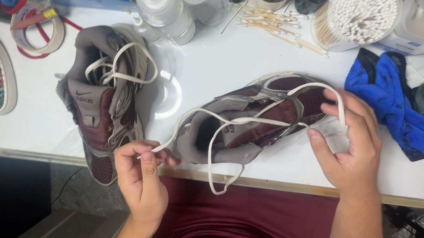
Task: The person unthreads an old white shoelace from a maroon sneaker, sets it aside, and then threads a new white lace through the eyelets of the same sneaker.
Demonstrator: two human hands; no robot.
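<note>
Currently, lacing is in hand: the left hand (140, 179) pinches the white lace (235, 119) end, and the right hand (350, 143) grips its loop over the maroon shoe (258, 118) at the worktop's (222, 62) front edge. Judged next: steady tension through the eyelets.

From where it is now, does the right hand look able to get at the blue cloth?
Probably yes. The right hand lies just beside the blue cloth with bare white table between them. But its fingers pinch the white shoelace of the maroon sneaker, so it would likely have to let go first.
</note>
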